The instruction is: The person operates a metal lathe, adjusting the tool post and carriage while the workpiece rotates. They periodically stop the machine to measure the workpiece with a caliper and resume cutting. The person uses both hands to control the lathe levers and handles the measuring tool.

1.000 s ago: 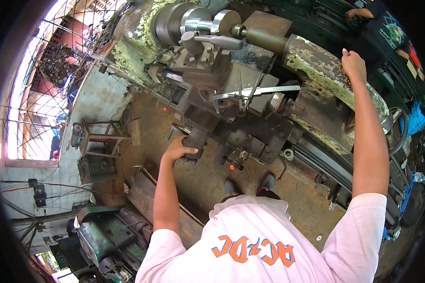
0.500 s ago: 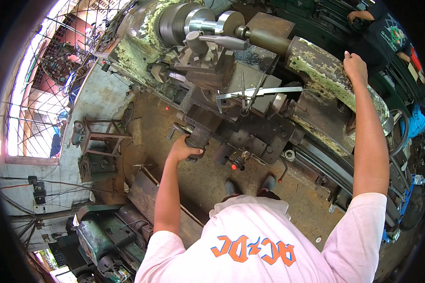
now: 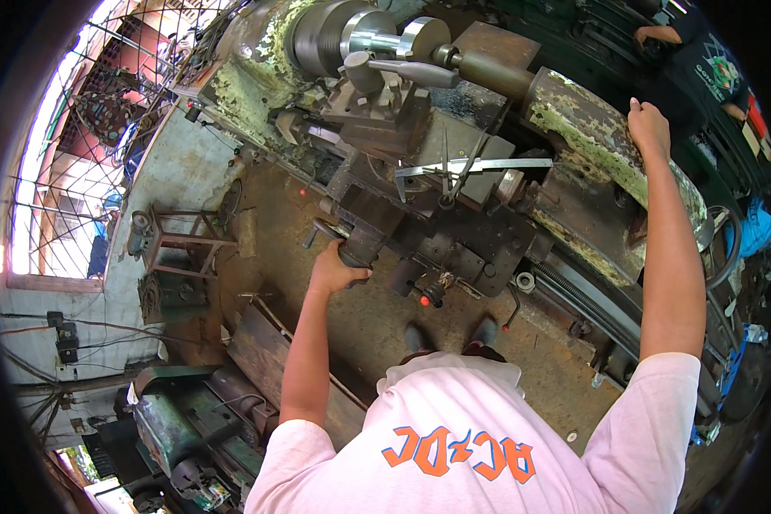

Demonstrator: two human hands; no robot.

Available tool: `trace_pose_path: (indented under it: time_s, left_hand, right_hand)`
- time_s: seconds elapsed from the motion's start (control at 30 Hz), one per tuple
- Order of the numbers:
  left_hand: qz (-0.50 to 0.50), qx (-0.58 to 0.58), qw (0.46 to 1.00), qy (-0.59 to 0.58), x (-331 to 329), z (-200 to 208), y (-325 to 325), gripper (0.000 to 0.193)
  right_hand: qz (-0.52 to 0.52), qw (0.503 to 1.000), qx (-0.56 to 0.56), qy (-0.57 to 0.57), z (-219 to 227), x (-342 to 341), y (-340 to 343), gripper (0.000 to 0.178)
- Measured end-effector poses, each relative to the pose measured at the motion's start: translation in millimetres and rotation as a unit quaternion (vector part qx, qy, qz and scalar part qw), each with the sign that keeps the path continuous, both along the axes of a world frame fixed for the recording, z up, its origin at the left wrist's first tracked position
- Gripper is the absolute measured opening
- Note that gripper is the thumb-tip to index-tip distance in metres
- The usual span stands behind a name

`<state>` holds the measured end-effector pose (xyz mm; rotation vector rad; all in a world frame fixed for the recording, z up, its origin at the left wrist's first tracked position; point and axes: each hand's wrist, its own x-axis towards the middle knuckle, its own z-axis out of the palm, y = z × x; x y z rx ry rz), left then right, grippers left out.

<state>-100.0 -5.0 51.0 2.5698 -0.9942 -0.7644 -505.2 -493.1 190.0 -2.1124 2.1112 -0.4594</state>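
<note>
At the front of the lathe (image 3: 480, 248), left hand (image 3: 334, 269) is wrapping the dark slide end (image 3: 361, 247), thumb lying across it, fingers curling out of sight underneath. Crank (image 3: 320, 233) is sitting just beyond that hand. Right hand (image 3: 649, 130) is resting on the far edge of the tailstock (image 3: 578, 107), arm stretching out; fingers are looking bent, but their tips are hiding, so can't tell if it's gripping or only leaning. Tailstock is standing at the right of the lathe, its quill (image 3: 499, 75) pointing at the shiny workpiece (image 3: 425, 39); chuck (image 3: 317, 41) is sitting at the other end. Toolpost (image 3: 375, 107) is standing in front of the workpiece, lever (image 3: 420, 73) pointing right. Caliper (image 3: 497, 164) and dividers (image 3: 445, 182) are lying crossed on the carriage, between the two hands.
</note>
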Motion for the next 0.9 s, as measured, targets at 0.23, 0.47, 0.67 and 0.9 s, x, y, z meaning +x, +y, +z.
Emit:
trace_pose_path:
  time_s: [0.23,0.47,0.67,0.9]
  left_hand:
    - [-0.014,-0.018,0.998,-0.052,-6.9,-7.7,2.5,0.106]
    - [-0.006,-0.04,0.995,-0.089,-17.1,-7.9,3.0,0.102]
    - [0.008,-0.03,0.993,-0.111,-26.3,-6.1,2.2,0.101]
    - [0.011,-0.025,0.988,-0.151,-37.5,-5.8,2.1,0.101]
  right_hand:
    - [-0.003,1.0,-0.001,0.005,2.1,1.5,3.4,0.048]
    - [-0.001,1.0,-0.005,0.016,-0.6,0.3,-0.3,0.048]
    - [0.003,1.0,-0.018,0.007,-4.0,-1.6,-3.1,0.048]
    - [0.002,1.0,-0.017,-0.003,-6.1,-2.6,-4.5,0.047]
